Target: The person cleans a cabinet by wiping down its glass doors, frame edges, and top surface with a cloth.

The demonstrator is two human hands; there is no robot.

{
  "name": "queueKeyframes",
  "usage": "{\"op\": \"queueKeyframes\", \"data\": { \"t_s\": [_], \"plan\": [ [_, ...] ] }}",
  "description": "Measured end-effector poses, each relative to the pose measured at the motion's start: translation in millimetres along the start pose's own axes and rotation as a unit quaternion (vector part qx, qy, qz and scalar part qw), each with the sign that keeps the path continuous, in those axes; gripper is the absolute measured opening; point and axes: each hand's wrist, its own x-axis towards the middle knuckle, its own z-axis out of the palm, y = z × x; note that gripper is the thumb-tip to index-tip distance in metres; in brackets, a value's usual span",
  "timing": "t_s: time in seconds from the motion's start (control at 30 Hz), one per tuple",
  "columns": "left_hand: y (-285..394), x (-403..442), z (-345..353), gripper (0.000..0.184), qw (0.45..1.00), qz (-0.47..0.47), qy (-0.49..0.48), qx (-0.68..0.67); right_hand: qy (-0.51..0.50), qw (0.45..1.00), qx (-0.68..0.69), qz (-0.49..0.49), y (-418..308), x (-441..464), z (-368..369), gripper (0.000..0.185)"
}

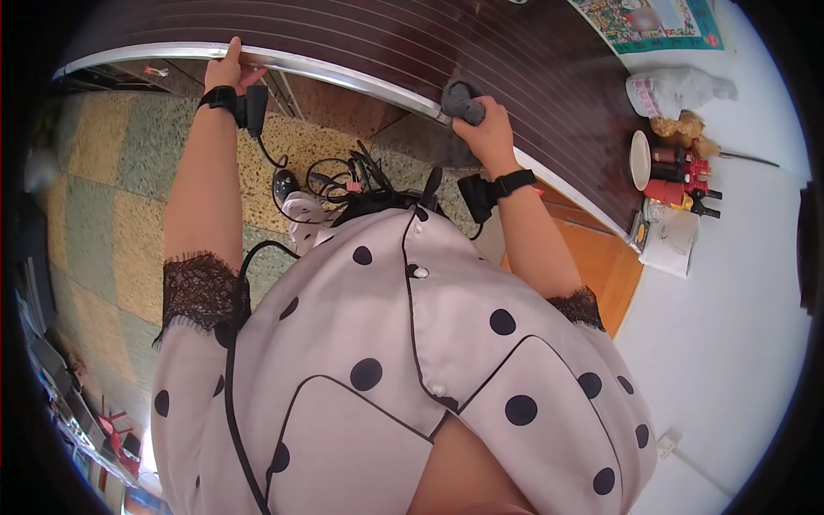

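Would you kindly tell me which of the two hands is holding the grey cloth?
The right hand holds the grey cloth at the metal edge of the table; the left hand grips that edge farther along, with no cloth showing.

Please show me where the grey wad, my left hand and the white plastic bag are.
Grey wad [464, 102]: head view, middle of its bunched surface.
Left hand [226, 70]: head view, middle of the hand.
White plastic bag [680, 89]: head view, crumpled middle.
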Motion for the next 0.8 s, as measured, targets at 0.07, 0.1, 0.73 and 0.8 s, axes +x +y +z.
{"op": "queueKeyframes", "data": {
  "t_s": [0.07, 0.1, 0.73, 0.8],
  "plan": [
    [-1, 4, -3, 0.045, 1.0, -0.001, -0.01, -0.006, -0.003, 0.997, 0.072, 0.032, 9, 3, 4, 0.052],
    [-3, 6, -3, 0.045, 1.0, 0.004, -0.003, -0.009, -0.005, 0.997, 0.07, 0.03, 5, 3, 5, 0.052],
    [-3, -6, -1, 0.037, 1.0, 0.02, 0.003, -0.006, 0.01, 0.999, -0.035, -0.001, -28, -7, 6, 0.052],
    [-1, -5, -3, 0.037, 1.0, 0.009, 0.002, -0.005, -0.015, 0.998, -0.054, 0.019, -32, -5, 3, 0.054]
  ]
}}
